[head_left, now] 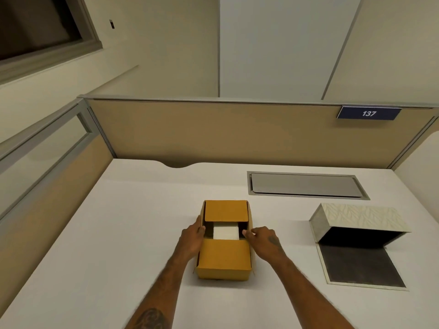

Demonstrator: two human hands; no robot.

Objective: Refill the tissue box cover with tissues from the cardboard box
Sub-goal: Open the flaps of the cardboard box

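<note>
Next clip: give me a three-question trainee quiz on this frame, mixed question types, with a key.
1. True or false: the cardboard box has both top flaps fully shut.
2. Which side of that box does the left hand touch?
3. The tissue box cover is: A) closed, B) lying open with its dark inside showing, C) inside the cardboard box.

Key:
1. False; a gap shows the white tissues.
2. Its left side; the right hand is at the right side.
3. B.

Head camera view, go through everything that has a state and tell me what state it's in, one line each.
cardboard box: two flaps folded in, middle gap open
tissues: inside the box
tissue box cover: open, empty
left hand: on box's left side
right hand: at box's right edge
desk hatch: closed
</note>
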